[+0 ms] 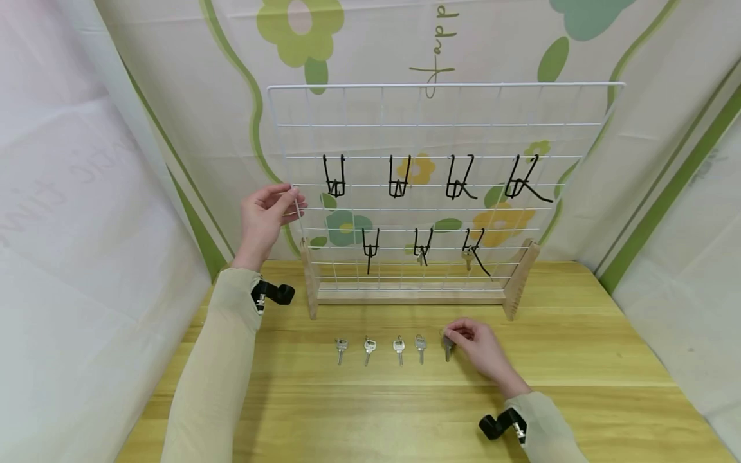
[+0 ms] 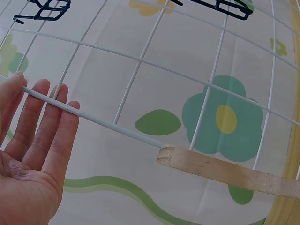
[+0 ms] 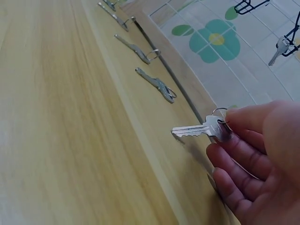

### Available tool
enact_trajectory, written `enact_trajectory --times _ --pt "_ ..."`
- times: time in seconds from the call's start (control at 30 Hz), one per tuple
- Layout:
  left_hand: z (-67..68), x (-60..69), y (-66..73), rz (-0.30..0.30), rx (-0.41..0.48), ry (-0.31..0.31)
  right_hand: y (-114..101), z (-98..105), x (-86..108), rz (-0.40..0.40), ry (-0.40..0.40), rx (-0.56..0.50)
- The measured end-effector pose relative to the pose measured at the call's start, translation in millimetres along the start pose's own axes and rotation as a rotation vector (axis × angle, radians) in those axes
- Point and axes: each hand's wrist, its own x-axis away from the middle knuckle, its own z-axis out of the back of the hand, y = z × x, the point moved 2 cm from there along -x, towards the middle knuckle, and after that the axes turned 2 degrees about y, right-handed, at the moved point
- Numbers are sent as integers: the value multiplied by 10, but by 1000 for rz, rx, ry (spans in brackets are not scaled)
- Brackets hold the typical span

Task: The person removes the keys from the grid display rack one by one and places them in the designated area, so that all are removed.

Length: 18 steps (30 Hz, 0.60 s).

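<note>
The right hand [image 1: 479,347] pinches a silver key [image 3: 216,128] by its ring end, low over the table in front of the rack. At the left edge of the white wire grid [image 1: 446,84], the left hand [image 1: 267,215] holds the frame between thumb and fingers; in the left wrist view the fingers [image 2: 40,126] lie behind the wire. Several keys lie in a row left of the right hand, among them one key [image 1: 420,347] nearest it. Black hooks [image 1: 397,186] hang on the grid in two rows, and a key [image 1: 467,258] hangs at the lower right hook.
Wooden feet [image 1: 523,280] and a wooden bar [image 1: 411,297] support the grid on the wooden table [image 1: 370,411]. Behind it hangs a cloth with printed flowers [image 2: 225,117]. White fabric walls [image 1: 689,257] stand at both sides.
</note>
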Motion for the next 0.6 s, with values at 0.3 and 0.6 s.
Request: enact_trajectory --times 0.3,0.6 --pt "-4 -7 3 -10 5 -5 -26 -21 -26 40 14 95" --pt "-5 -7 -4 -5 5 -4 -29 -45 -30 72 1 118"
